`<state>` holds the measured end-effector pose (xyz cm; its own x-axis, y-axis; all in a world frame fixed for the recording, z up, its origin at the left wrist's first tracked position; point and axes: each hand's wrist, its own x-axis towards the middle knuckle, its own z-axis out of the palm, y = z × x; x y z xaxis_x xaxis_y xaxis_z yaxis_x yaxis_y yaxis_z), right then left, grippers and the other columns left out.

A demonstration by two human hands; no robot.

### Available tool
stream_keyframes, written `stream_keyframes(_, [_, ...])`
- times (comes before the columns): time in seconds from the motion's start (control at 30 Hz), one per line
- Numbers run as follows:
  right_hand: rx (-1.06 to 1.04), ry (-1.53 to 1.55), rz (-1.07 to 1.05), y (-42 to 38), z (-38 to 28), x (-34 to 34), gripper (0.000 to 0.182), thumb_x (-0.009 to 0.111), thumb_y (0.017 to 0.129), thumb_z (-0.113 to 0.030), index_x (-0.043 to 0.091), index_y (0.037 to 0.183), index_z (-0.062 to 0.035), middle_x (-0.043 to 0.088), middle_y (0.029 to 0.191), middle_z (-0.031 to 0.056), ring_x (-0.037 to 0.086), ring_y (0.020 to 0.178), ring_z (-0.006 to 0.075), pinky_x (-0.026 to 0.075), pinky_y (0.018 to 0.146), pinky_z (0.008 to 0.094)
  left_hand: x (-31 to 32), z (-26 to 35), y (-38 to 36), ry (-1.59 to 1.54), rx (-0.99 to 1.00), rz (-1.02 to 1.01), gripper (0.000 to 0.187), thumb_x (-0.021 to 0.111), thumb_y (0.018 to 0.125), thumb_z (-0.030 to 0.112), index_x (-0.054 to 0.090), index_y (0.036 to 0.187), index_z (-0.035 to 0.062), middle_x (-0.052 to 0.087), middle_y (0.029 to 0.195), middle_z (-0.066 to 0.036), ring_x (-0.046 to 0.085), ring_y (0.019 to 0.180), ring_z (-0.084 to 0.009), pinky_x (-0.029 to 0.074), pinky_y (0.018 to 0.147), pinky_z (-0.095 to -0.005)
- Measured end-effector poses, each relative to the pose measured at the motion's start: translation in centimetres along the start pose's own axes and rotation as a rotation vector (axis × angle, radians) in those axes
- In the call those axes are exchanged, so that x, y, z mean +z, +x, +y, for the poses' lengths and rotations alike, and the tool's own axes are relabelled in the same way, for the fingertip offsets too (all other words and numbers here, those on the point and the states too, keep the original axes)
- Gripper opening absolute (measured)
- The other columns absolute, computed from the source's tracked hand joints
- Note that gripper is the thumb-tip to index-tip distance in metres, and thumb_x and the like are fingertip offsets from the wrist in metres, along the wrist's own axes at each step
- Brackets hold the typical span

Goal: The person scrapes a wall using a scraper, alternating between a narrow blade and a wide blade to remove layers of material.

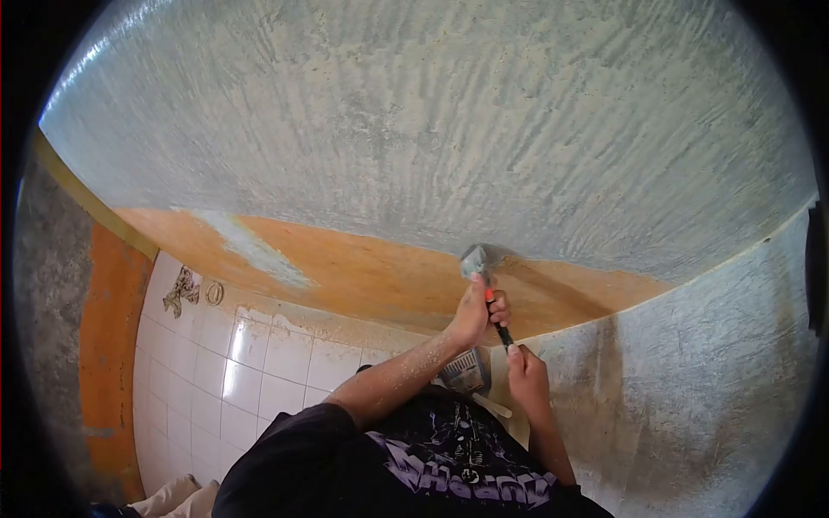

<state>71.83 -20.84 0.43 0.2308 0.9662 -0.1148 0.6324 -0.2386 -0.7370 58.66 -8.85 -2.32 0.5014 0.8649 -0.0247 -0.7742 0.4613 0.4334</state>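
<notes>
A scraper [473, 259] with a broad grey blade and a black and red handle is held in both my hands. My left hand [477, 312] is closed around the handle just below the blade, its thumb pointing up towards the metal. Lower down, my right hand [527, 376] grips the handle's end. The blade meets the wall [371, 155] where rough grey plaster borders an orange painted band [371, 263]. Pale dust specks cover my left forearm.
White tiles [268, 363] cover the floor at lower left, with a crumpled cloth [181, 292] and a ring-shaped roll [214, 293] near the wall. A grey tray [466, 371] is partly hidden below my arms. Another wall [691, 388] stands at right.
</notes>
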Motion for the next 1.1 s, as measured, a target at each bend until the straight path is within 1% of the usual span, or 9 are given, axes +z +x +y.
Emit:
stream_keyframes(0.13, [0.0,0.042,-0.016,-0.3,0.6,-0.3,0.036,0.051,0.1,-0.034,0.057,0.086,-0.0014,0.055,0.069,0.0242,0.053,0.065,0.0447,0.043,0.059,0.0451,0.1,-0.8,0.1,0.07,-0.049,0.014,0.052,0.023,0.098,0.067,0.035,0.094,0.0167,0.029,0.069,0.002,0.032,0.061,-0.0124,0.037,0.062,-0.0326])
stream_keyframes(0.23, [0.0,-0.029,-0.013,-0.1,-1.7,0.4,0.037,0.051,0.1,-0.034,0.057,0.085,-0.0008,0.055,0.068,0.0241,0.054,0.064,0.044,0.042,0.058,0.0449,-0.7,1.1,-0.7,0.023,0.015,-0.016,0.051,0.024,0.098,0.066,0.035,0.093,0.0166,0.029,0.069,0.002,0.032,0.06,-0.0127,0.037,0.063,-0.0327])
stream_keyframes(0.43, [0.041,0.054,-0.037,-0.2,-0.8,-0.1,0.038,0.052,0.1,-0.034,0.056,0.084,-0.0005,0.057,0.07,0.0251,0.055,0.067,0.0459,0.042,0.058,0.0451,-0.6,0.7,-0.2,0.02,0.003,0.009,0.05,0.026,0.099,0.065,0.035,0.091,0.016,0.03,0.068,0.001,0.033,0.059,-0.013,0.039,0.063,-0.033])
stream_keyframes(0.53, [0.016,-0.012,-0.047,0.0,-2.5,0.5,0.038,0.051,0.1,-0.034,0.056,0.084,-0.0002,0.055,0.067,0.0232,0.055,0.062,0.0407,0.043,0.059,0.0433,-0.7,1.5,-0.9,0.015,0.009,0.011,0.05,0.028,0.1,0.064,0.035,0.09,0.0155,0.03,0.067,0.001,0.033,0.059,-0.0129,0.039,0.062,-0.0327])
stream_keyframes(0.63, [0.036,-0.01,-0.033,-0.1,-1.5,1.2,0.039,0.051,0.1,-0.034,0.057,0.083,0.0003,0.055,0.064,0.0189,0.054,0.058,0.0301,0.043,0.059,0.0405,-0.7,1.6,-1.1,-0.009,-0.005,0.037,0.05,0.028,0.099,0.065,0.037,0.093,0.0157,0.03,0.068,0.001,0.033,0.059,-0.0127,0.038,0.062,-0.0323])
stream_keyframes(0.73, [0.061,0.121,-0.137,-0.1,-1.5,-0.8,0.038,0.051,0.1,-0.034,0.059,0.086,0.0005,0.055,0.064,0.0159,0.052,0.058,0.0241,0.044,0.06,0.039,-0.4,1.8,-0.5,-0.014,-0.008,0.036,0.051,0.027,0.098,0.066,0.038,0.095,0.0166,0.029,0.069,0.002,0.031,0.061,-0.0126,0.037,0.063,-0.0322])
stream_keyframes(0.83, [0.098,0.201,-0.225,-0.1,0.4,-1.7,0.037,0.052,0.1,-0.033,0.061,0.088,0.0004,0.056,0.066,0.0163,0.052,0.058,0.0252,0.044,0.061,0.0387,0.0,2.0,-0.2,-0.017,0.022,0.032,0.051,0.029,0.098,0.066,0.038,0.094,0.0167,0.029,0.068,0.002,0.031,0.06,-0.0123,0.036,0.063,-0.0317])
stream_keyframes(1.03, [0.035,0.069,-0.136,0.6,-1.8,-0.5,0.039,0.054,0.099,-0.033,0.062,0.083,0.0022,0.054,0.062,0.0133,0.05,0.058,0.0186,0.043,0.059,0.036,-0.6,1.9,-0.1,-0.106,0.044,0.083,0.051,0.029,0.096,0.068,0.038,0.09,0.0186,0.029,0.065,0.003,0.029,0.056,-0.0114,0.032,0.058,-0.0298])
stream_keyframes(1.1, [0.008,0.046,-0.081,0.4,-1.8,-0.7,0.04,0.054,0.099,-0.033,0.062,0.083,0.0024,0.053,0.061,0.0143,0.048,0.057,0.0196,0.042,0.058,0.0364,-0.6,2.4,-0.3,-0.081,0.059,0.087,0.052,0.029,0.096,0.07,0.038,0.089,0.019,0.029,0.064,0.003,0.028,0.055,-0.011,0.03,0.057,-0.0296])
